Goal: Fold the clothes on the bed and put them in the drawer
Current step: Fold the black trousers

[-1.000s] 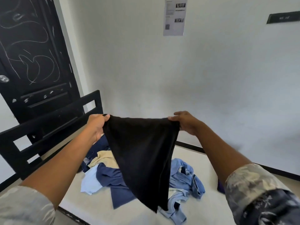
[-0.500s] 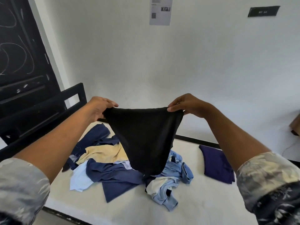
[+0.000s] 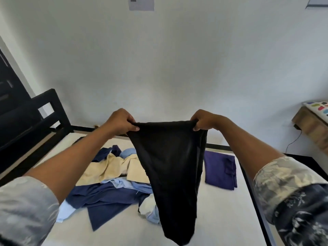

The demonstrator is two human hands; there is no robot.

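A black garment (image 3: 170, 167) hangs in the air over the bed, tapering to a point near the bottom of the view. My left hand (image 3: 120, 122) grips its upper left corner and my right hand (image 3: 204, 119) grips its upper right corner, stretching the top edge between them. Under it on the white mattress (image 3: 221, 215) lies a loose pile: a navy garment (image 3: 106, 197), a beige garment (image 3: 110, 169) and light blue clothes (image 3: 127, 183), partly hidden by the black cloth. A folded purple garment (image 3: 220, 169) lies flat to the right.
The bed has a black frame with a headboard (image 3: 48, 110) at the left and a rail along the white wall. A dark door (image 3: 8, 86) stands at the far left. A wooden piece of furniture (image 3: 312, 125) with a colourful item on top sits at the right.
The view has swung right and down, the door nearly leaving sight and the wooden furniture appearing. Both hands still hold the black garment, now hanging lower and longer in front of the pile.
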